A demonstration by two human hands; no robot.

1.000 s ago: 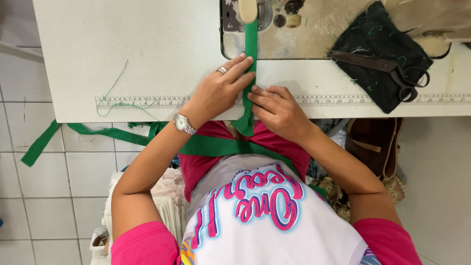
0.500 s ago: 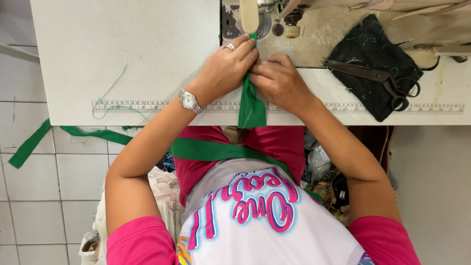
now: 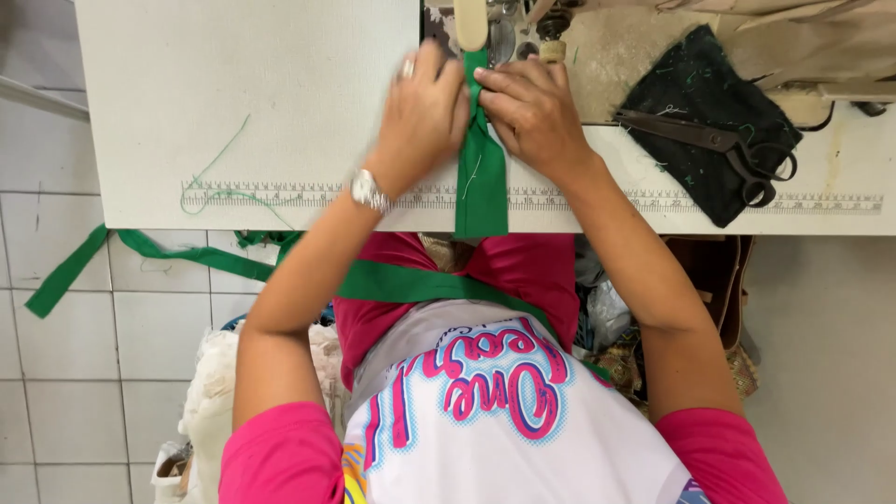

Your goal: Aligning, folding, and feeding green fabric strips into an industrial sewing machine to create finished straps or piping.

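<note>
A long green fabric strip (image 3: 481, 187) runs from the sewing machine's presser foot (image 3: 471, 28) down over the table edge, across my lap and off to the floor at the left. My left hand (image 3: 420, 117), with a ring and a wristwatch, pinches the strip from its left side just below the foot. My right hand (image 3: 532, 112) presses and pinches the same strip from the right. The fingertips of both hands meet on the strip close to the needle area.
The white sewing table (image 3: 252, 103) has a printed ruler (image 3: 280, 196) along its front edge and a loose green thread (image 3: 219, 177). Black scissors (image 3: 719, 149) lie on a dark cloth (image 3: 719, 121) at the right. Tiled floor and a bag of scraps (image 3: 210, 411) lie below left.
Both hands have slid up the table from near its front edge to the presser foot, carrying the green strip with them. The view has shifted slightly.
</note>
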